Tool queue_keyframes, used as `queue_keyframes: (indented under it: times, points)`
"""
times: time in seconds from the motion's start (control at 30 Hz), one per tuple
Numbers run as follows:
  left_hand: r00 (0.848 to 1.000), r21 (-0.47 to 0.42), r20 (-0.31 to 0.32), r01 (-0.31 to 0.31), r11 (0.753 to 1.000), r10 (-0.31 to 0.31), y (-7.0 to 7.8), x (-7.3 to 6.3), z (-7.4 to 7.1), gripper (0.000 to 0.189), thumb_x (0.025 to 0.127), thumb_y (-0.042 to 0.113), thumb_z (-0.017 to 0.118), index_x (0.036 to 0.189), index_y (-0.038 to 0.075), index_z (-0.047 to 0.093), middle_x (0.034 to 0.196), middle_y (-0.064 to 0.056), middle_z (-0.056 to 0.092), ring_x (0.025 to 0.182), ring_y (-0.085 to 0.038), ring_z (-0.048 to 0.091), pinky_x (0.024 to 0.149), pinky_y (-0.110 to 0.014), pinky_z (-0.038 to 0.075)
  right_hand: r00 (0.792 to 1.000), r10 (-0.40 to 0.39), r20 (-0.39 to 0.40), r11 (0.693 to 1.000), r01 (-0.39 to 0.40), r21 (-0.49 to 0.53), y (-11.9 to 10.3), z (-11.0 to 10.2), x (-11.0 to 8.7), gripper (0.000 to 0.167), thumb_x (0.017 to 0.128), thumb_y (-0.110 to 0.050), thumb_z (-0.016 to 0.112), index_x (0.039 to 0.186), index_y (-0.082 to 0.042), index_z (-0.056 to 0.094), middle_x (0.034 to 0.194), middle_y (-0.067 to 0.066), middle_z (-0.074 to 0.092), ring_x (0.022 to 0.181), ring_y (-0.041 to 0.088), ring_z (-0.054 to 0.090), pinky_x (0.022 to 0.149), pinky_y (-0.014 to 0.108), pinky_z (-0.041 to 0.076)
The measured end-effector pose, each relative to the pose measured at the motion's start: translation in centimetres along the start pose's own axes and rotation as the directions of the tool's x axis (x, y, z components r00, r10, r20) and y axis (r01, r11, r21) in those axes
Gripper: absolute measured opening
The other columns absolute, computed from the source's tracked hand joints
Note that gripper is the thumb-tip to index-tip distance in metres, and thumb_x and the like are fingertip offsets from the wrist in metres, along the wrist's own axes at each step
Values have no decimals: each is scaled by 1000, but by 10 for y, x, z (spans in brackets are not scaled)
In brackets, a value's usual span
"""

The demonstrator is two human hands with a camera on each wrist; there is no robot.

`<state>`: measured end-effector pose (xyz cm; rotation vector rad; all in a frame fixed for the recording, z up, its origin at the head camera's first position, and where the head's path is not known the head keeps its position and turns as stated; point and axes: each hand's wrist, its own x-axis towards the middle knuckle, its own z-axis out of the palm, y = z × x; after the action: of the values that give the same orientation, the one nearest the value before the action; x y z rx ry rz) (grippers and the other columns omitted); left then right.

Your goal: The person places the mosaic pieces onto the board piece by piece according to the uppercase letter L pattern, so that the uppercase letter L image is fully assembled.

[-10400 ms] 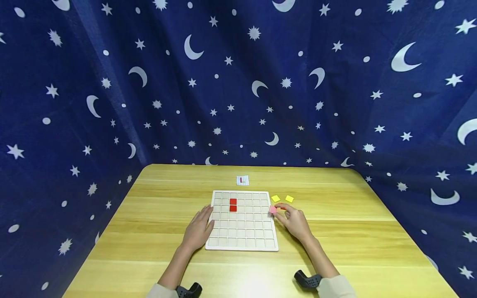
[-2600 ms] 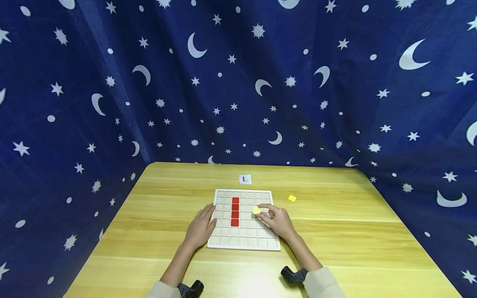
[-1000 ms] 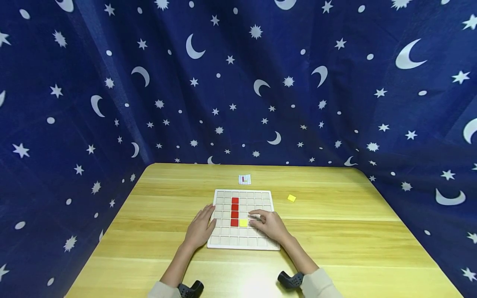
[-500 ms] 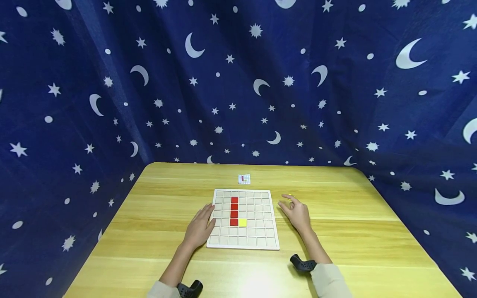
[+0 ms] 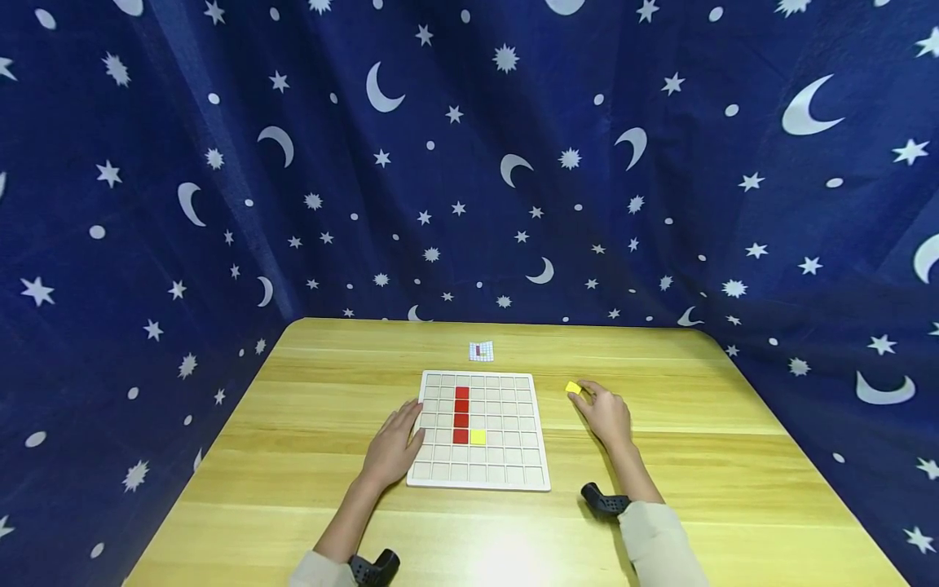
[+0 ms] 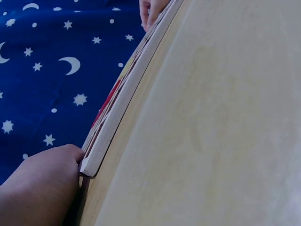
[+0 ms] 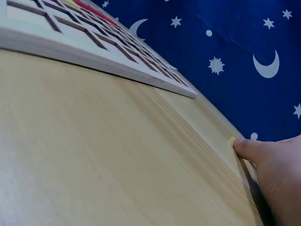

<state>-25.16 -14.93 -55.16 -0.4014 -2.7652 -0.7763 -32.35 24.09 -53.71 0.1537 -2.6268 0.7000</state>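
A white grid board [image 5: 513,473] lies on the wooden table. Several red square tiles [image 5: 461,407] form a column in its cells, and a yellow tile [image 5: 478,437] sits right of the lowest red one. My left hand [image 5: 392,448] rests along the board's left edge with its fingers extended. Beyond the board's upper right, my right hand [image 5: 605,414] pinches a second yellow tile [image 5: 573,387] between thumb and finger. In the right wrist view only a corner of that yellow tile [image 7: 232,140] shows past the thumb.
A small printed card [image 5: 481,351] with a grid pattern lies behind the board. A dark blue curtain [image 5: 469,163] with moons and stars hangs past the table's [image 5: 330,367] far edge. Black wrist devices [image 5: 605,500] are strapped to both wrists.
Red tiles were added to the column, then a yellow one was laid beside it. The right hand has since moved off the board to the right and taken the last loose yellow tile.
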Motion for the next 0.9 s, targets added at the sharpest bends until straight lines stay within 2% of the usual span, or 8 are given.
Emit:
queue_keyframes:
  times: [0.1, 0.23, 0.37, 0.5, 0.6, 0.7, 0.9]
  points:
    - [1000, -3, 2, 3, 1000, -3, 0, 0, 0, 48, 96, 26, 47, 138, 3, 42, 143, -11, 38, 134, -26, 29, 112, -37, 20, 1000, 15, 10, 1000, -15, 15, 0, -2, 0, 39, 82, -33, 70, 108, -4, 67, 48, -2, 44, 41, 12, 34, 36, 28, 31]
    - [1000, -5, 7, 4, 1000, -4, 0, -1, 0, 48, 96, 26, 47, 138, 3, 42, 143, -11, 37, 134, -26, 28, 112, -37, 20, 997, 71, 14, 995, -72, 71, -1, -4, -3, 38, 82, -30, 70, 108, -3, 66, 43, -4, 36, 39, 10, 27, 35, 24, 23]
    - [1000, -6, 12, 2, 1000, -2, 0, -1, -1, 48, 96, 26, 47, 138, 3, 41, 143, -11, 37, 134, -26, 28, 112, -37, 19, 997, 72, -42, 987, -65, 148, -2, -3, -8, 36, 82, -28, 70, 108, -3, 65, 41, -8, 27, 35, 5, 18, 33, 18, 16]
    - [1000, -1, 15, 5, 1000, -5, -1, -2, -1, 48, 96, 27, 46, 138, 4, 41, 144, -11, 37, 134, -25, 28, 112, -37, 19, 993, -41, -109, 980, 61, 189, -11, 3, -13, 35, 81, -25, 72, 107, -4, 65, 42, -12, 23, 35, -1, 14, 32, 14, 14]
    - [1000, -4, 10, 5, 1000, -5, -1, -2, -2, 48, 96, 27, 46, 138, 3, 41, 144, -11, 37, 135, -25, 28, 112, -37, 19, 978, -160, -130, 964, 184, 192, -22, 8, -17, 33, 79, -23, 74, 105, -4, 65, 44, -14, 23, 38, -3, 13, 33, 14, 15]
    - [1000, -5, 10, 2, 1000, -2, 0, -1, -2, 49, 96, 27, 46, 138, 3, 41, 144, -11, 37, 134, -26, 28, 112, -37, 19, 960, -250, -125, 939, 272, 211, -35, 12, -23, 31, 77, -21, 75, 103, -6, 66, 47, -15, 23, 41, -4, 12, 35, 15, 16]
    - [1000, -3, 15, 4, 1000, -4, 0, -1, -2, 49, 96, 27, 46, 139, 3, 40, 144, -12, 37, 135, -26, 27, 112, -37, 19, 929, -361, -74, 886, 367, 282, -60, 15, -34, 27, 76, -19, 76, 100, -9, 68, 48, -17, 25, 42, -7, 13, 36, 13, 17]
